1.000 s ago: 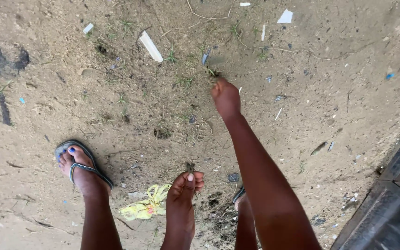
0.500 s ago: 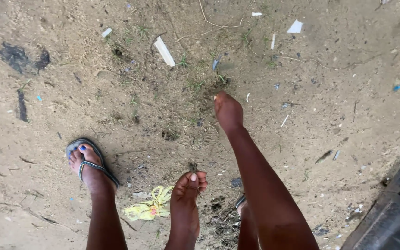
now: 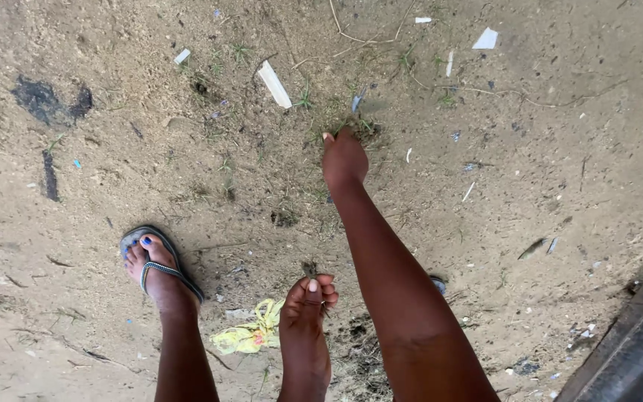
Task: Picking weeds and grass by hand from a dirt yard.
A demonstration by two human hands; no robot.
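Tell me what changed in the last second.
The right hand left one grass tuft and shifted left to another. The left hand stays closed on pulled grass. The sandalled foot and yellow wrapper stayed put.

Sandy dirt ground w/ scattered litter, sparse grass, daylight.

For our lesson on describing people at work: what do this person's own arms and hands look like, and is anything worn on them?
Both arms are bare: no sleeves, gloves, watch or bracelets show. The left hand has a pale, unpainted thumbnail. The right hand also shows a pale nail at its tip. No rings can be seen on either hand.
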